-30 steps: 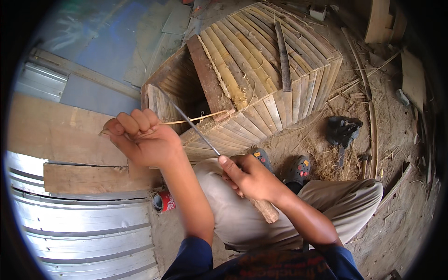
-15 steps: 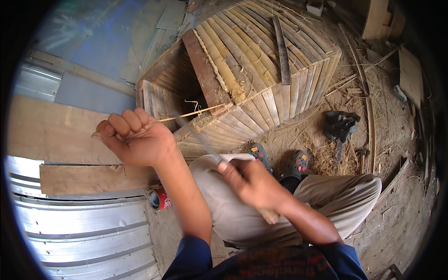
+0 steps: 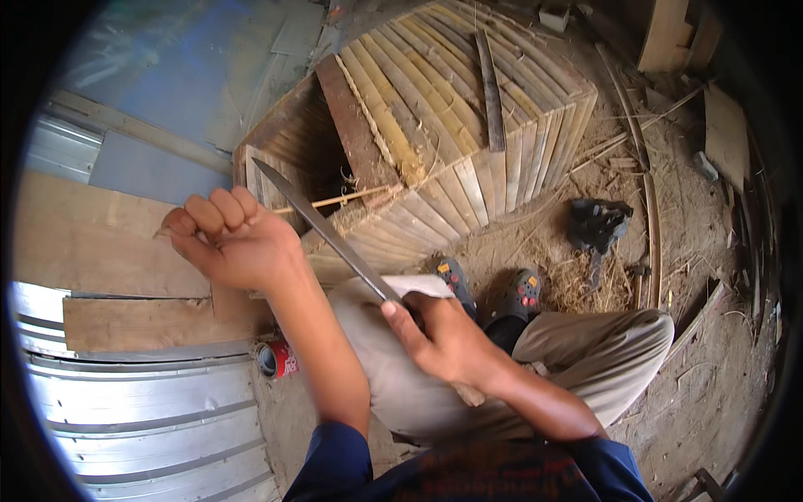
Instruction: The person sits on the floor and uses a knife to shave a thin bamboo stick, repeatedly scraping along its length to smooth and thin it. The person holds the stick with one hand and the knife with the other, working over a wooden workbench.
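1. Left hand (image 3: 238, 243) is a closed fist around one end of a thin bamboo strip (image 3: 335, 202); the strip runs from the fist toward the bamboo crate (image 3: 468, 134) and ends at its front edge.
2. Right hand (image 3: 443, 339) is clenched on the handle of a long knife (image 3: 322, 230) — the blade points up and left and crosses the strip just right of the left fist. Cannot tell whether blade and strip touch.
3. Crate sits on the dirt floor just ahead of the knees, its slatted top tilted, with a dark opening on the near-left side. A brown plank (image 3: 355, 125) lies across the top beside the opening, and a dark narrow bar (image 3: 489, 92) lies on the slats further right.
4. Person is sitting or crouching — light trousers (image 3: 585, 351), dark clogs (image 3: 519, 294) close to the crate's base.
5. A red can (image 3: 276, 360) lies on its side below the left forearm, next to corrugated metal sheet (image 3: 142, 427).
6. Flat boards (image 3: 100, 251) lie under the left hand's side of the scene.
7. A dark bundle (image 3: 598, 222) lies on straw to the right of the crate.
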`<state>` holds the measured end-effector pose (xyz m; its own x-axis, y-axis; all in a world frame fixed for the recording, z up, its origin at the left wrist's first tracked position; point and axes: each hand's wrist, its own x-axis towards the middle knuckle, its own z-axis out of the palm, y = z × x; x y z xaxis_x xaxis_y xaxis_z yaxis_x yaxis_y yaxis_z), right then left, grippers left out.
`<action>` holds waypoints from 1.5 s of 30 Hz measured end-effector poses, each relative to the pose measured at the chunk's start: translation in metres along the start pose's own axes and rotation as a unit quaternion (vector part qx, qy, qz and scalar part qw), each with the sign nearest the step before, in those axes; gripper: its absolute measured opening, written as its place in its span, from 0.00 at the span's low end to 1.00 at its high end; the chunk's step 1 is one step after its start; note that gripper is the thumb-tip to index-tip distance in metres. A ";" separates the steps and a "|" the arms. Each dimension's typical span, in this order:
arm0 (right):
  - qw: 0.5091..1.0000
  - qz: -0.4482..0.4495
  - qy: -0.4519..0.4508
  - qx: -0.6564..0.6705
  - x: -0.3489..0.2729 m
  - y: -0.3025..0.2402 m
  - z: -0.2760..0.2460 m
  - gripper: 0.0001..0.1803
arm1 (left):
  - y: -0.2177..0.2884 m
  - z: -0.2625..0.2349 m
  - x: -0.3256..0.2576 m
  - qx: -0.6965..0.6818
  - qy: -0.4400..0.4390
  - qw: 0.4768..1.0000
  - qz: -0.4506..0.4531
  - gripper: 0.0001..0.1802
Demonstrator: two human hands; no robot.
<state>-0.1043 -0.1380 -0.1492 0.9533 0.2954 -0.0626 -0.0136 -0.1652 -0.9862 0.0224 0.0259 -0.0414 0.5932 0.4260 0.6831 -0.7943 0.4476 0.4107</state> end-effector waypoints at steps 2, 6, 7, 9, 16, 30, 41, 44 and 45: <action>0.994 0.089 0.056 0.027 0.002 0.004 -0.003 0.34 | 0.003 0.001 -0.002 0.028 -0.019 0.999 0.006 0.17; 0.992 0.106 0.062 0.034 -0.001 0.016 -0.006 0.32 | 0.001 0.006 -0.007 -0.006 -0.037 0.999 0.012 0.18; 0.992 0.118 0.026 0.036 -0.005 0.019 -0.004 0.32 | 0.000 0.008 -0.010 0.008 -0.037 0.999 0.012 0.18; 0.998 0.049 -0.013 0.040 -0.008 0.026 -0.001 0.32 | -0.002 0.011 -0.011 0.031 -0.049 0.998 0.026 0.18; 0.980 0.167 0.072 0.080 -0.007 0.048 -0.014 0.32 | 0.003 0.013 -0.006 0.035 -0.072 0.997 0.022 0.19; 0.982 0.078 0.151 -0.087 -0.009 0.052 -0.024 0.23 | 0.000 0.024 -0.004 0.102 -0.013 0.993 0.059 0.26; 0.987 -0.104 0.111 -0.055 0.004 -0.033 -0.012 0.21 | -0.010 0.019 -0.019 0.110 -0.035 0.992 0.047 0.28; 0.989 -0.076 0.114 -0.053 0.020 -0.037 -0.008 0.20 | -0.011 0.019 -0.019 0.119 -0.031 0.991 0.057 0.28; 0.992 -0.059 0.102 -0.050 0.022 -0.037 -0.007 0.20 | -0.010 0.019 -0.018 0.113 -0.037 0.992 0.051 0.28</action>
<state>-0.0809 -0.1316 -0.1134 0.9878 0.1239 0.0939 0.1213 -0.2362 -0.9641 0.0172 -0.0011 -0.0468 0.5045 0.3969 0.7668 -0.8632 0.2145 0.4570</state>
